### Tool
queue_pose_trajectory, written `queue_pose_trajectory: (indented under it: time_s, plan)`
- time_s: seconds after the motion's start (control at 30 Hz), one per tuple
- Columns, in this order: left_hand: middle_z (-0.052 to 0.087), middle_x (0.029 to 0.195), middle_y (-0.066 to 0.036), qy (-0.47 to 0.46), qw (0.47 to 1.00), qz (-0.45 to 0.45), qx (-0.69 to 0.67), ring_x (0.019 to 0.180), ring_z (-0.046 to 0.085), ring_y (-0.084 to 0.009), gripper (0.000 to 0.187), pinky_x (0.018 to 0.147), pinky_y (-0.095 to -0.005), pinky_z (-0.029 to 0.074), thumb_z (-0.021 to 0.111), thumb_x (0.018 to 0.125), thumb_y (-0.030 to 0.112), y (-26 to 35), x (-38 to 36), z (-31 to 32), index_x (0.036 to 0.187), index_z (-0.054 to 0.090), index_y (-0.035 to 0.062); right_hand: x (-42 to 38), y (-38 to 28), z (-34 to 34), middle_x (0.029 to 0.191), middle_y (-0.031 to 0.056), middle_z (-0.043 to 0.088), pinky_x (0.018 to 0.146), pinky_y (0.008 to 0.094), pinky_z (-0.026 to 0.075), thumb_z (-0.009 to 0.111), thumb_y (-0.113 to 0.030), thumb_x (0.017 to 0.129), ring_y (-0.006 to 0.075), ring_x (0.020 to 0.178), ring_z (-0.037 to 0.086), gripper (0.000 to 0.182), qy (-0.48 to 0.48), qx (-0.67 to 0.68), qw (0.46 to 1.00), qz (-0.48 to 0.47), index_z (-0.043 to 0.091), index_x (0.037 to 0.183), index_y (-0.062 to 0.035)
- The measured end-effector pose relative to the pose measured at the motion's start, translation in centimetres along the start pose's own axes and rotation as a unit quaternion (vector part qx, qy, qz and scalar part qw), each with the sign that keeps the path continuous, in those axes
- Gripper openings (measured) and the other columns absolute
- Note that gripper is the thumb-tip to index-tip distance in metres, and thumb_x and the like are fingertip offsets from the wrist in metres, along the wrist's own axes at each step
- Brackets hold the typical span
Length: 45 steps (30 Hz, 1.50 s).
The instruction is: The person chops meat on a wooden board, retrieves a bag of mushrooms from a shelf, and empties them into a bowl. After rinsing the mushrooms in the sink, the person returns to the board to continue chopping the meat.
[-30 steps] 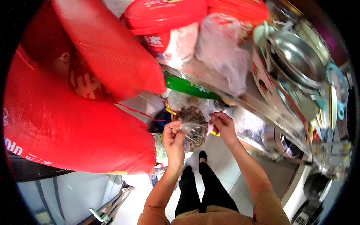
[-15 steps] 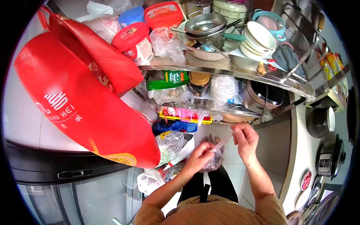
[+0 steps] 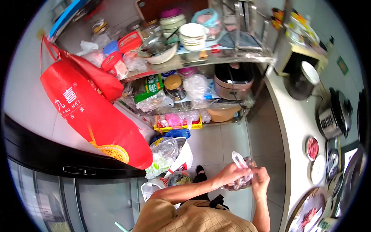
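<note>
A clear plastic bag with brownish-purple lumps inside hangs above the floor in front of me. My left hand is closed round its gathered neck, and the twisted clear end sticks up past the fingers. At the bag's right side is my right hand, its fingers bent and pinched against the plastic near the neck. The bag's contents are too blurred to name.
A metal shelf rack with bowls, jars and a rice cooker stands ahead. A big red bag hangs at left. On the right, a counter carries pots and plates. Several bags, one a white bag, lie on the floor.
My view has turned toward the counter on the right. My right hand, raised apart from my left before, has come down against the bag. The bag now appears farther right.
</note>
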<state>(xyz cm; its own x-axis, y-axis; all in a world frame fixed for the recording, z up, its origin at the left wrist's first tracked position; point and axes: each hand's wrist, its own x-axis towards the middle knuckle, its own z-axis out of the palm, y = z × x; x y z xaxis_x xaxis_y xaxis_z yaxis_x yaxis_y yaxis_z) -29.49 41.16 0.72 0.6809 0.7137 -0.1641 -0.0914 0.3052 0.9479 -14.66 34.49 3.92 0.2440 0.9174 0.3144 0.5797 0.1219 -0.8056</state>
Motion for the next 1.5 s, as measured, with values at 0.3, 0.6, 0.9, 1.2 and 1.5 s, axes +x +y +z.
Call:
queue_pose_trajectory:
  time_s: [0.3,0.6,0.9,1.2,1.5]
  plan:
    - [0.066,0.085,-0.006,-0.27,0.943,0.017,0.195,0.075,0.058,-0.0093,0.026,0.069,-0.0275,0.049,0.071,0.079,0.021,-2.2,-2.1,15.9,0.096,0.064,0.0024,-17.7,2.7,-14.9,0.077,0.004,0.053,0.061,0.0238,0.04,0.06,-0.002,0.07,0.0121,0.068,0.049,0.019,0.158,0.099,0.955,0.229,0.06,0.089,-0.0003]
    - [0.06,0.078,0.0,-0.393,0.89,-0.077,0.217,0.071,0.051,-0.0031,0.009,0.063,-0.0195,0.043,0.062,0.084,0.009,-2.1,-3.9,24.8,0.085,0.059,0.0006,-28.4,0.4,-18.5,0.079,-0.001,0.057,0.064,0.0236,0.043,0.07,-0.015,0.079,0.0071,0.073,0.05,0.02,0.176,0.325,0.885,0.284,0.062,0.094,-0.003]
    - [0.051,0.068,0.001,-0.513,0.826,-0.033,0.234,0.063,0.045,-0.0059,0.018,0.054,-0.0219,0.039,0.067,0.079,0.009,-3.9,-5.5,32.1,0.076,0.05,0.0047,-35.2,-4.9,-19.8,0.074,0.002,0.052,0.056,0.0231,0.04,0.065,-0.004,0.074,0.0118,0.062,0.048,0.015,0.443,0.026,0.831,0.336,0.063,0.089,-0.0046]
    - [0.037,0.061,0.004,-0.453,0.87,0.032,0.192,0.058,0.035,-0.0059,0.024,0.048,-0.024,0.03,0.059,0.083,0.008,-6.4,-6.2,35.2,0.065,0.044,0.0025,-36.8,-7.4,-17.7,0.061,0.01,0.051,0.056,0.0352,0.044,0.056,-0.016,0.071,0.026,0.058,0.053,0.015,0.545,-0.069,0.705,0.449,0.055,0.083,-0.0055]
    - [0.042,0.065,0.006,-0.566,0.812,-0.045,0.137,0.06,0.035,-0.0039,0.031,0.052,-0.0211,0.029,0.047,0.096,0.024,-7.9,-14.6,43.2,0.07,0.046,0.0065,-44.1,-9.0,-18.5,0.073,0.0117,0.064,0.061,0.0367,0.05,0.051,-0.022,0.086,0.0282,0.069,0.064,0.019,0.541,-0.251,0.673,0.437,0.063,0.097,-0.0108]
